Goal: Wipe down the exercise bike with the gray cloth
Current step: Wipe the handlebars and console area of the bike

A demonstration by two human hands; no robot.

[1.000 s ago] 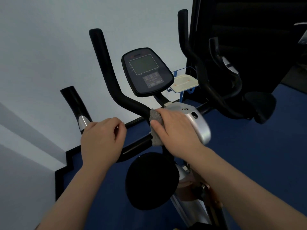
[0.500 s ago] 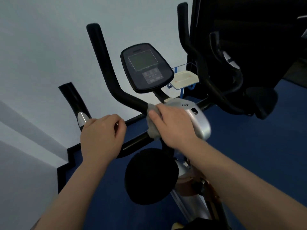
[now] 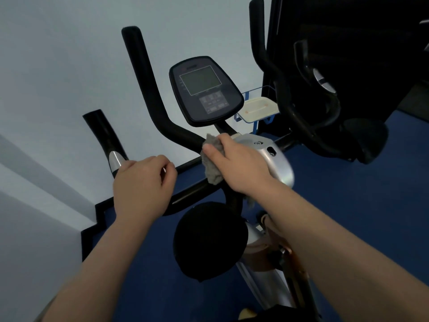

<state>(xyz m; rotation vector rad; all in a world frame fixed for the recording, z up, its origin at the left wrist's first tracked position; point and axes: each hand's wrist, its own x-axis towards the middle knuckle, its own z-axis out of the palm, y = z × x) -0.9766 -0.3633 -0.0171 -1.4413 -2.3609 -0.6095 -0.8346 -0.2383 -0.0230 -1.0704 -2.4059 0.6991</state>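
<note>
**Gray cloth at work on the bike's handlebar junction**

A person's right hand (image 3: 239, 166) is gripping a gray cloth (image 3: 212, 159), the thumb lying across the front of the fabric and the fingers curling over the top of it, and is pressing the bunched cloth against the black handlebar (image 3: 148, 89) of the exercise bike (image 3: 276, 163) — right where the upswept bar is meeting the central stem, just below the console (image 3: 205, 90). A loose end of the cloth is hanging down in front of the lower bar, and a small tuft is showing beneath the wrist. The heel of that hand is lying over the silver housing (image 3: 274, 156) at the top of the stem.

The left hand (image 3: 144, 184) is curling around the lower left grip (image 3: 104, 140), fingers wrapping the bar just below its silver sensor band, thumb tucking in against the forefinger. The two hands are near each other but apart, with a stretch of bare black bar running between them.

Below the hands, the round black saddle (image 3: 209, 240) is sitting over the silver frame. The console's gray screen is tilting back toward the camera, with a pad of buttons under it. Beyond it, a cream tray (image 3: 260, 108) is resting in a blue wire holder, and a second set of black handlebars (image 3: 290, 101) is standing to the right against a dark panel. Blue flooring (image 3: 371, 205) is running up to a pale wall (image 3: 58, 66) edged with a black baseboard.
</note>
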